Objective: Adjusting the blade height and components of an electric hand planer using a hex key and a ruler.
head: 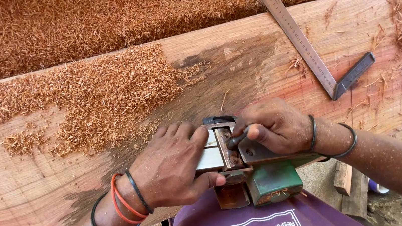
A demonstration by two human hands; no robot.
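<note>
A green electric hand planer (pixel 255 172) lies upside down at the near edge of a wide reddish wooden plank (pixel 30 163), its metal sole and blade drum facing up. My left hand (pixel 171 164) grips the front of the planer's sole, fingers curled over it. My right hand (pixel 270 125) holds a small dark tool (pixel 237 139) pressed onto the blade drum area. Both wrists carry rubber bands.
Reddish wood shavings (pixel 103 94) cover the plank's left part and pile up beyond its far edge. A metal try square (pixel 317 49) with a dark handle lies on the plank at the right. Wood offcuts (pixel 350 187) lie on the ground at the lower right.
</note>
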